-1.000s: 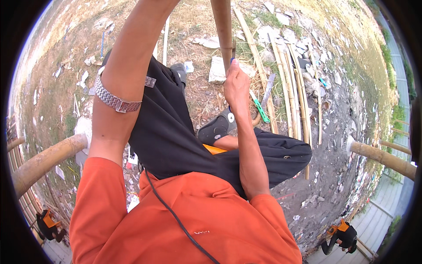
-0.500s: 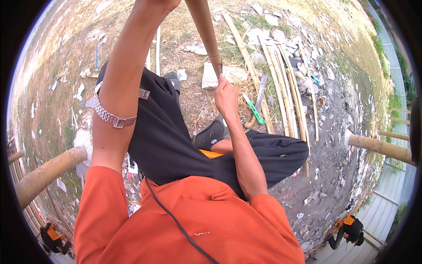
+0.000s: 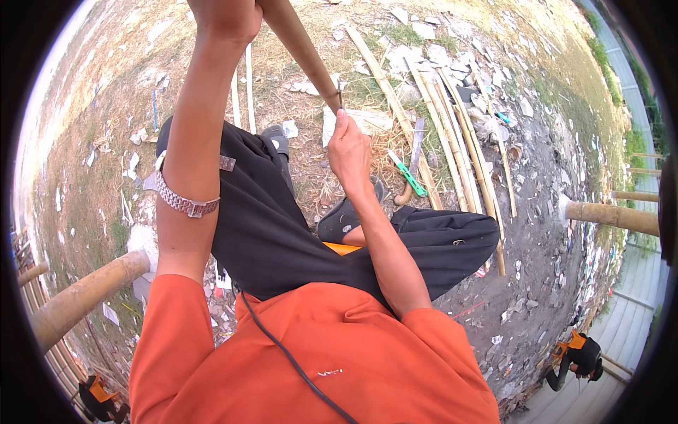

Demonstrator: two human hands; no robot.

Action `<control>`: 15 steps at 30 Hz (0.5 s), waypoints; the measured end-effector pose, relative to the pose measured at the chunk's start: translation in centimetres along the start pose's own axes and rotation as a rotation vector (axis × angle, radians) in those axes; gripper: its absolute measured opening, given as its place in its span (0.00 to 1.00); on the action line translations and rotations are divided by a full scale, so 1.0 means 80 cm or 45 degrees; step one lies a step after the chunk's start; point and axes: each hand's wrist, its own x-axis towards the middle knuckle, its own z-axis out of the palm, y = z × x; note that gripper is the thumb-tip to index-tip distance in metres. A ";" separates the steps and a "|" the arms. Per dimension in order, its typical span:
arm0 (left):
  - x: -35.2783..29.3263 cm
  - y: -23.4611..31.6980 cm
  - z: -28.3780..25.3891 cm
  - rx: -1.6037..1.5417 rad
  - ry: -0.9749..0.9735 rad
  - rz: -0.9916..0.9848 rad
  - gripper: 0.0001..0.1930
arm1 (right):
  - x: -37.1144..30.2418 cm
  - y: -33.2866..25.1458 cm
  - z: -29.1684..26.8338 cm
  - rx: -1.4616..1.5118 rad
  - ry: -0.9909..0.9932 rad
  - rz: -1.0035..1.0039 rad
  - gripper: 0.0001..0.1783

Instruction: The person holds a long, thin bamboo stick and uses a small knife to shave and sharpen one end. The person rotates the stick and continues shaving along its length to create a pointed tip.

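Observation:
A long tan bamboo pole [image 3: 300, 46] slants down from the top edge, with its lower end at my right hand. My right hand [image 3: 349, 148] is closed, thumb stretched up along a thin dark blade-like tool [image 3: 340, 99] that shows edge-on against the pole's end. The tool's handle is hidden in the fist. At the top edge my left hand [image 3: 227, 18] is against the pole's side, its fingers cut off by the frame. On the ground beyond my right hand lie a green-handled cutter [image 3: 408, 174] and a broad-bladed knife [image 3: 418, 138] with a curved brown handle.
Several bamboo strips [image 3: 452, 134] lie on the ground to the right, and a pale block [image 3: 367, 121] sits behind my right hand. Thick bamboo posts [image 3: 92, 297] jut in at both sides. Scraps litter the soil. A dark cable [image 3: 282, 350] crosses my orange shirt.
The pole's lower end, the blade-like tool and my right hand have shifted slightly left and up in view. My left hand has come lower, showing more of its wrist.

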 end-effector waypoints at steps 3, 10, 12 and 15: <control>0.003 -0.002 -0.002 0.004 0.033 -0.022 0.27 | -0.005 -0.005 0.000 -0.087 -0.005 0.062 0.25; -0.004 0.002 0.013 -0.120 0.007 -0.079 0.25 | -0.013 0.129 0.050 -0.189 -0.117 0.324 0.31; -0.002 -0.021 0.002 -0.074 -0.022 0.098 0.26 | -0.011 0.057 0.018 -0.040 -0.019 0.287 0.31; -0.010 0.000 0.018 -0.094 -0.019 0.058 0.26 | -0.001 0.011 -0.009 0.203 0.008 0.197 0.30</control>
